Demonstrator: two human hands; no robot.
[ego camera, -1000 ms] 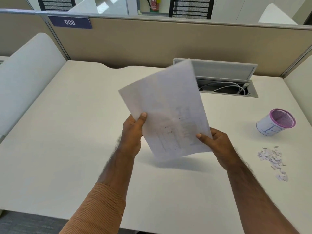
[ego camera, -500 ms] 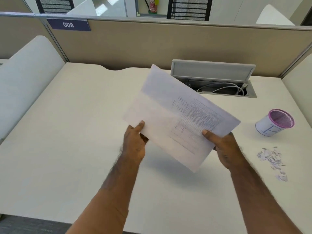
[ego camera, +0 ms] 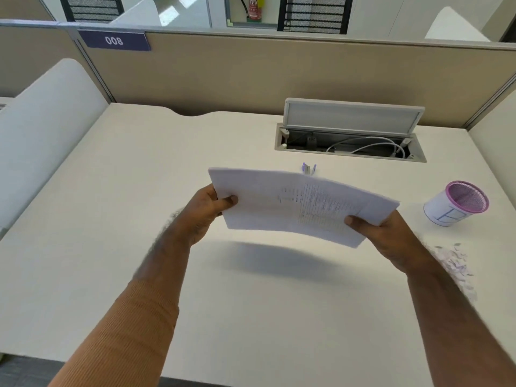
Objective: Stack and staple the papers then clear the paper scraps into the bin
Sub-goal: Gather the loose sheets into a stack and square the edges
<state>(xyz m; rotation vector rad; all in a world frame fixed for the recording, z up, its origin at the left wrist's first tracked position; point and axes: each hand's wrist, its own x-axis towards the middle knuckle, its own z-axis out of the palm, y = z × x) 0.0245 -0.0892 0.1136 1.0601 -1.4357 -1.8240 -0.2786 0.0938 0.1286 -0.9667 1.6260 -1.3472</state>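
Item: sheaf of white printed paper sheets (ego camera: 296, 206). We hold it clear of the pale cream desk top (ego camera: 117, 219), casting a shadow below. Our left hand (ego camera: 205, 212) pinches its left short edge, thumb on top; our right hand (ego camera: 385, 236) pinches its near right corner the same way. Both are closed on the sheaf.

Change noted: a second ago the sheaf stood nearly upright on one edge; half a second ago it slanted; now it lies close to flat, long edge across us, bowed slightly upward in the middle. We judge that the squaring of the sheets is finished or nearly so, and that the stack is being brought down for stapling.

Item: small purple and silver stapler (ego camera: 308, 169), as we take it to be. It peeps out just beyond the far edge of the sheaf and is mostly hidden, so we cannot be sure. It comes into view only with the lowering of the sheets.

Item: white cup-shaped bin with purple mesh rim (ego camera: 458, 203), upright, to the right of the sheaf and apart from it.

Item: heap of small white paper scraps (ego camera: 455, 261), right of the sheaf and nearer us than the bin, partly behind our right wrist. Untouched; the clearing step is not begun.

Item: open grey cable tray with raised lid (ego camera: 351, 135), beyond the sheaf.
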